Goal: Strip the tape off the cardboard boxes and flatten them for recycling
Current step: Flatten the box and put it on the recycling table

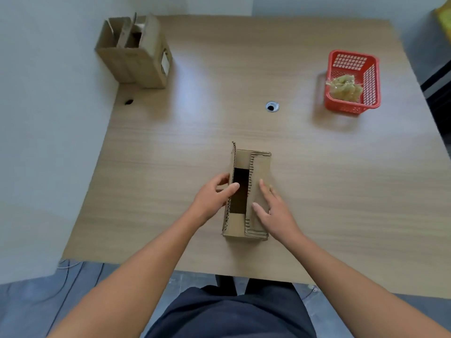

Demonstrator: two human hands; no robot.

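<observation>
A small brown cardboard box (261,167) stands in the middle of the wooden table (170,147), its top partly open with a dark gap between the flaps. My left hand (212,196) grips the upright left flap, thumb over its edge above the gap. My right hand (273,211) lies flat with spread fingers on the right flap, pressing on it. Two more cardboard boxes (136,52) stand together at the far left corner, tops open. No tape shows on the near box.
A red plastic basket (371,76) at the far right holds a crumpled wad of stripped tape (344,87). A round cable hole (272,106) sits mid-table. The wall runs along the left and far sides. My dark-clothed lap is below the near edge.
</observation>
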